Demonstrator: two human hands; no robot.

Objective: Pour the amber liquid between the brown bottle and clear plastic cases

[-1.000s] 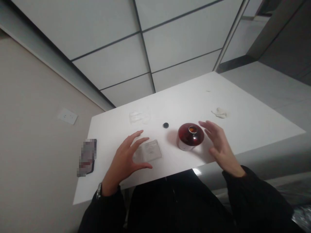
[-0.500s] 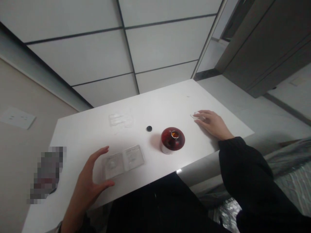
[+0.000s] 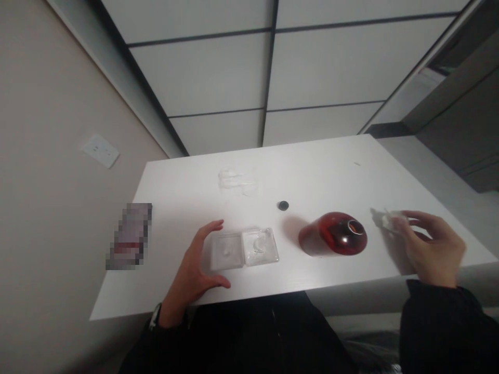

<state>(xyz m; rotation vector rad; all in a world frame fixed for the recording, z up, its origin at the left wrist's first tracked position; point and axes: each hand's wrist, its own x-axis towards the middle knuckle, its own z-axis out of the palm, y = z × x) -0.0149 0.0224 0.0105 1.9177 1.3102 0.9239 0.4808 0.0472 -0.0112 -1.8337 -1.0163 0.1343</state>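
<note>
A clear hinged plastic case (image 3: 260,246) lies spread flat on the white table, with round moulded shapes inside. Around its left end curve the thumb and fingers of my left hand (image 3: 191,270), which is open and grips nothing. My right hand (image 3: 434,244) pinches a small crumpled white piece (image 3: 391,222), tissue or thin plastic, above the table on the right; a shadow falls below it. Between the hands stands a dark red, translucent bottle (image 3: 331,234) with an uncapped neck. A small round black cap (image 3: 283,205) rests left of the bottle.
Thin clear plastic wrapping (image 3: 236,183) lies toward the back of the white table (image 3: 312,166). A blurred-out flat object (image 3: 130,236) is near the left edge. White panels (image 3: 323,72) stand behind the table, and a wall with a socket (image 3: 101,150) is at left.
The view has swung left, shifting the scene rightward. My right hand has lifted the white piece off the table. My left hand stays open around the case.
</note>
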